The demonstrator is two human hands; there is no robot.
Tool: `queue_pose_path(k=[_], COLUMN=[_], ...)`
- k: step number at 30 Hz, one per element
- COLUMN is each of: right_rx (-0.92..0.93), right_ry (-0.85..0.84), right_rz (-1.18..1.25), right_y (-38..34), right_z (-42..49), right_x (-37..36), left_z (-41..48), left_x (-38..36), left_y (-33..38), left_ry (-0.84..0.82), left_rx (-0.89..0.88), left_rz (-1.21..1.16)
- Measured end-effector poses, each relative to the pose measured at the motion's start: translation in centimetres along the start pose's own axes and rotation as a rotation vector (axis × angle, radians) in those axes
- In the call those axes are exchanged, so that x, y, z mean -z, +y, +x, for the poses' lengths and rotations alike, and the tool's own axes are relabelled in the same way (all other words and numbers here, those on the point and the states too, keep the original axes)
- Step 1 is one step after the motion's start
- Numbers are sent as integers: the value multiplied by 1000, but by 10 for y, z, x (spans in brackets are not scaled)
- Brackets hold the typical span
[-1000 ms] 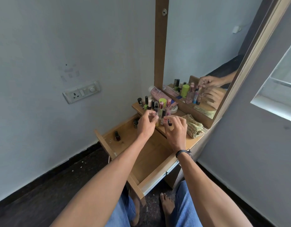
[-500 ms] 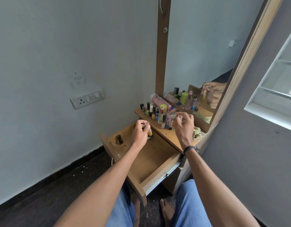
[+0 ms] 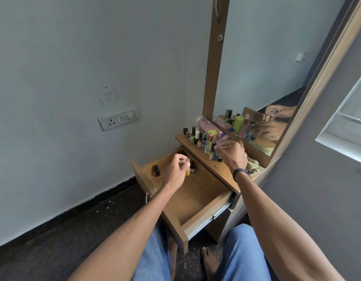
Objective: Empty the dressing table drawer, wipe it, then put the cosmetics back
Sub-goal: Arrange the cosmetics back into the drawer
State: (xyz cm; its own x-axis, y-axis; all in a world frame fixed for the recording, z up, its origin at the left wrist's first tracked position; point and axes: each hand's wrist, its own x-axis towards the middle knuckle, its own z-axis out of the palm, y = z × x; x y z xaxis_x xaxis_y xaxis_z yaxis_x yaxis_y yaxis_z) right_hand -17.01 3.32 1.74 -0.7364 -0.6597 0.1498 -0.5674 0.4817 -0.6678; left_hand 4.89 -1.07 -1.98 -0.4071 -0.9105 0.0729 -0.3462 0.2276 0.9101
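Left hand (image 3: 175,169) pinches a small yellow bottle (image 3: 187,172) near its cap, low over the back of the open drawer (image 3: 197,201), with a brown bottle (image 3: 156,170) standing by the drawer's left wall and a dark bottle (image 3: 192,166) just beside the yellow one. Right hand (image 3: 233,156), loosely curled, reaches into the row of bottles (image 3: 204,138) on the table top (image 3: 220,172); whether it grips one I cannot tell. Such bottles look light, hard, smooth and easily tipped, so the cap or neck gives the surest hold.
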Motion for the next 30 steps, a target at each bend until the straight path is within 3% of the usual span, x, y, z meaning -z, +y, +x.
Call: queue_pose_path(k=[9, 16, 24, 27, 30], right_rx=[12, 145, 184, 250, 330], right_ry=[65, 162, 267, 248, 117], right_rz=[17, 200, 348, 340, 326], right_y=[-2, -5, -3, -6, -7], right_z=[-5, -19, -39, -57, -81], right_x=[-3, 2, -9, -19, -40], left_z=[-12, -18, -19, -18, -18], left_x=[26, 38, 44, 48, 54], left_y=[-22, -37, -47, -52, -58], left_ry=[55, 114, 132, 185, 264], left_rx=[7, 38, 114, 140, 171], left_rz=[72, 54, 190, 311, 499])
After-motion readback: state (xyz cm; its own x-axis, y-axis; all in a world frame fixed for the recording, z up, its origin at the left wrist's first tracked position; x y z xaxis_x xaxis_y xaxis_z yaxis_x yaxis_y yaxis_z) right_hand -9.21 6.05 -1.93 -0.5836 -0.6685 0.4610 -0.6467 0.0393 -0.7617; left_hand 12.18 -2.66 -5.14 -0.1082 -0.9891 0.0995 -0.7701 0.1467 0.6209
